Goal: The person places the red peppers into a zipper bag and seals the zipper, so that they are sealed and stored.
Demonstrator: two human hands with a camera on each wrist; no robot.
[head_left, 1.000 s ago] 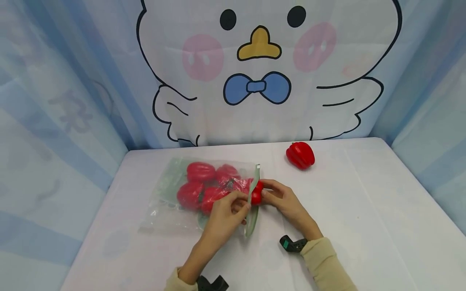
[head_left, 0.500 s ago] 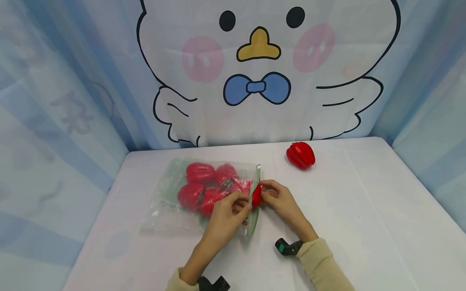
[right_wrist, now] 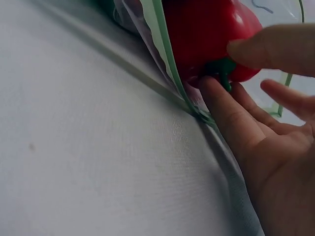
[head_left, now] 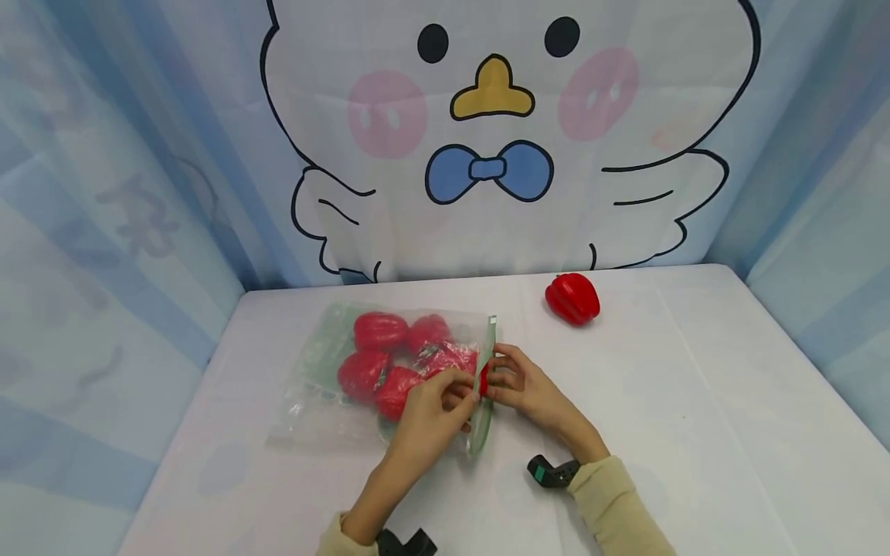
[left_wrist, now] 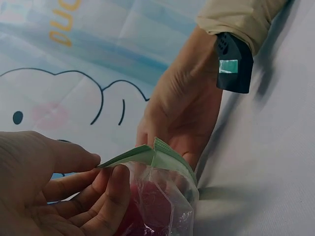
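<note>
A clear zip bag [head_left: 323,351] with a green-edged mouth lies on the table, several red bell peppers [head_left: 381,332] inside it. My left hand [head_left: 429,413] pinches the near side of its mouth between thumb and fingers. Another red bell pepper [right_wrist: 211,34] sits in the opening, mostly past the green edge, its green stem facing outward. Around that stem end, the thumb and fingers of my right hand [right_wrist: 275,128] press from two sides. From the head view only a red sliver of this pepper shows between the mouth and my right hand.
One loose red bell pepper [head_left: 573,300] lies near the table's back edge, right of the bag. Behind the table [head_left: 695,401] hangs a curtain [head_left: 403,224] printed with a cartoon bird, and curtains also flank both sides.
My right hand has moved left, pushing the bell pepper deeper through the bag's mouth, so less of it shows. The peppers inside shifted slightly. My left hand keeps its hold.
</note>
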